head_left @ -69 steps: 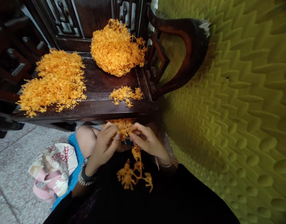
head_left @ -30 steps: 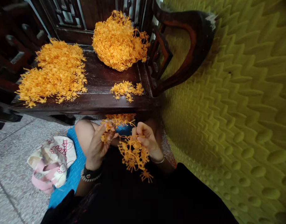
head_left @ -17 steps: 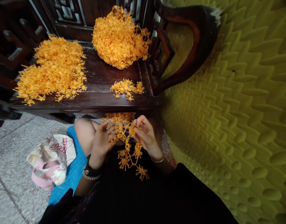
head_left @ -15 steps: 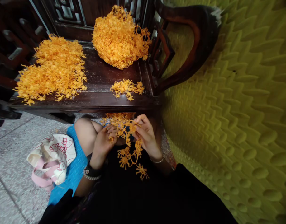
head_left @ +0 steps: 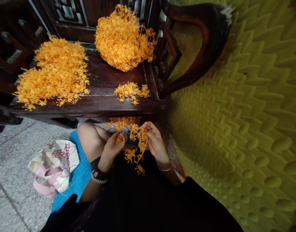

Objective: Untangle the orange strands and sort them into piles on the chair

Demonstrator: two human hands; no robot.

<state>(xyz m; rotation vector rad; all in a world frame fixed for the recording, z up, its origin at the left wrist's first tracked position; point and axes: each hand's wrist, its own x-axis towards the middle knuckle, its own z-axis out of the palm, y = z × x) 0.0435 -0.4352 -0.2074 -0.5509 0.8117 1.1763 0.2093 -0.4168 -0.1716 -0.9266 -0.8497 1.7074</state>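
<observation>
Over my lap, my right hand (head_left: 155,141) pinches a string of orange, spider-shaped pieces (head_left: 142,138) with thin legs. The string dangles below the fingers, its lowest piece hanging in front of my black top. My left hand (head_left: 113,145), left of it, has its fingers curled around a small orange piece (head_left: 118,138) of the same kind. Another heap of orange pieces (head_left: 123,123) lies beyond my hands, partly under the bench edge. Whether the left hand's piece is still joined to the string I cannot tell.
A dark wooden bench (head_left: 102,77) bears a wide orange pile (head_left: 53,74), a tall orange pile (head_left: 123,38) and a small cluster (head_left: 131,91). A curved armrest (head_left: 206,38) and a yellow-green textured wall (head_left: 235,122) stand right. A cloth bag (head_left: 58,158) rests on a blue mat (head_left: 77,175).
Both hands have shifted slightly right and down. My left hand has curled more around its piece. The hanging string has bunched closer under my right hand, and its lower end has risen.
</observation>
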